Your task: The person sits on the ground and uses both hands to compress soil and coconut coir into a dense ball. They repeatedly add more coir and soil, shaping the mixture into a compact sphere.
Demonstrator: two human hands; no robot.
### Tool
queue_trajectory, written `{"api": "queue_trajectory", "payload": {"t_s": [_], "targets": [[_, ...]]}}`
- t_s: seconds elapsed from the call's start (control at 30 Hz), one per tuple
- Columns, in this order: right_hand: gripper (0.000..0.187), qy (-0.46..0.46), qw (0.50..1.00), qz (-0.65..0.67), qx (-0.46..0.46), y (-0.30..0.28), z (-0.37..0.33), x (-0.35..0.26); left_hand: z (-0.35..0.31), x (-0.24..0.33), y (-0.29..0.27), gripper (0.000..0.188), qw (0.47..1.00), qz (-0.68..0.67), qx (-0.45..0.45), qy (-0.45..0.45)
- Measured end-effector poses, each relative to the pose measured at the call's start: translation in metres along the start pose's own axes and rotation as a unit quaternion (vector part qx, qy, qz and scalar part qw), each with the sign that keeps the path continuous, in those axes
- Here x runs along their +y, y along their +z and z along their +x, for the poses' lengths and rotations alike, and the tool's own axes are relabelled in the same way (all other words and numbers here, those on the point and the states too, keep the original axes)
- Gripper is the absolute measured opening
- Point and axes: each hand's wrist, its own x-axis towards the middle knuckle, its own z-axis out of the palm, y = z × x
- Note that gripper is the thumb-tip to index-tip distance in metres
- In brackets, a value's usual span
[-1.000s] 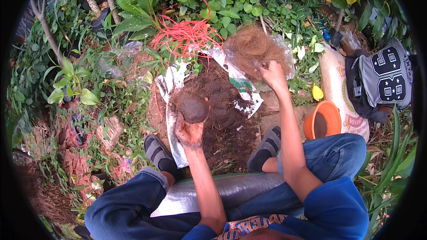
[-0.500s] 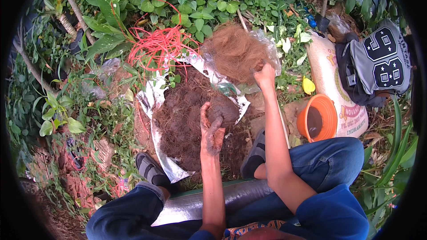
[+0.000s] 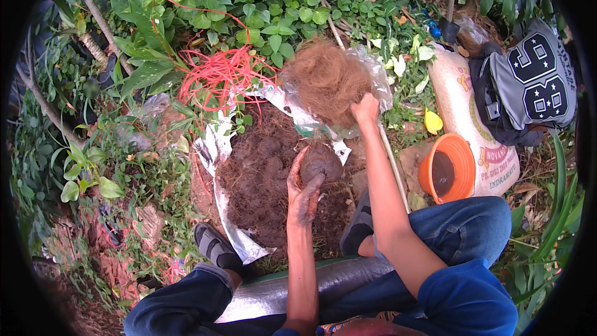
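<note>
Head view: left hand (image 3: 303, 188), soil-smeared, cupped around a dark soil ball (image 3: 321, 163), fingers closed on it from below. Right hand (image 3: 364, 109) reaches forward of the left, fingers pinched into a brown coconut-fibre clump (image 3: 326, 81) that sits in a clear plastic bag (image 3: 373, 68). Under both hands a silver plastic sheet (image 3: 239, 236) carries a heap of loose soil and fibre (image 3: 261, 180). Progress, as judged: ball looks shaped and compact, but bare; no fibre wrapped on it yet, fibre only being grabbed. Red string bundle (image 3: 221, 74) lies left of the right hand, untouched, so tying appears undone. Orange pot (image 3: 449, 171) sits right of the right forearm.
</note>
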Motion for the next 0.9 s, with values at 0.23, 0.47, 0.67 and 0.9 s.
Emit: {"api": "queue_trajectory", "payload": {"t_s": [0.23, 0.47, 0.67, 0.9], "targets": [[0.043, -0.023, 0.986, 0.163, -0.007, -0.044, -0.007, -0.014, 0.002, -0.002, -0.006, 0.071, 0.998, -0.05, 0.036, -0.006], [0.043, -0.105, 0.957, 0.271, -0.027, -0.115, -0.014, -0.057, -0.006, 0.013, -0.006, 0.068, 0.992, -0.114, 0.029, 0.04], [0.045, -0.113, 0.85, 0.477, -0.193, -0.172, -0.071, -0.11, -0.022, 0.058, -0.012, 0.062, 0.981, -0.154, 0.019, 0.117], [0.046, -0.145, 0.743, 0.591, -0.278, -0.179, -0.114, -0.137, -0.047, 0.11, -0.049, 0.052, 0.962, -0.119, 0.112, 0.221]]}}
